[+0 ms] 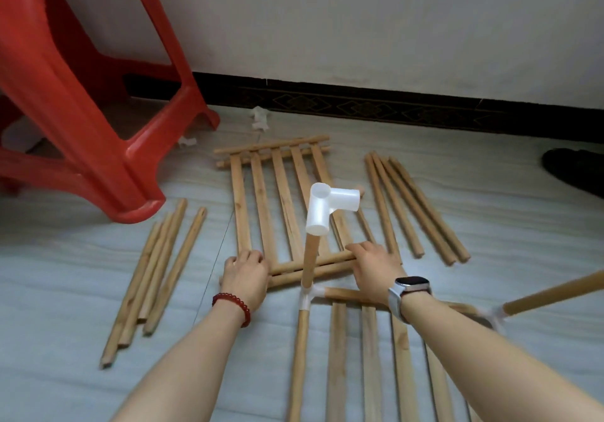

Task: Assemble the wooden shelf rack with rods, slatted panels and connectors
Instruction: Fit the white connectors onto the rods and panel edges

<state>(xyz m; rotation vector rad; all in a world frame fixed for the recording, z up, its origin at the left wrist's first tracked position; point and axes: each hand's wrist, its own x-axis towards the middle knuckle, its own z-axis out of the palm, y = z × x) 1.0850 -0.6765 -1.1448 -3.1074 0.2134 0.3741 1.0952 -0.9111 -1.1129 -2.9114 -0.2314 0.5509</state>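
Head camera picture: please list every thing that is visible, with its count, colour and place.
Loose slatted wooden panel: one, light wood, flat on the floor in the middle.
Loose round wooden rods, left bundle: about four, light wood, on the floor at left.
Loose round wooden rods, right bundle: about five, light wood, on the floor at right.
White plastic connector: one, on top of the upright wooden rod.
Partly built rack frame: one, wood with white corner joints, nearest the camera.
Red plastic stool: one, upper left.
Hands: left hand and right hand, both gripping the near end rods of the loose panel.
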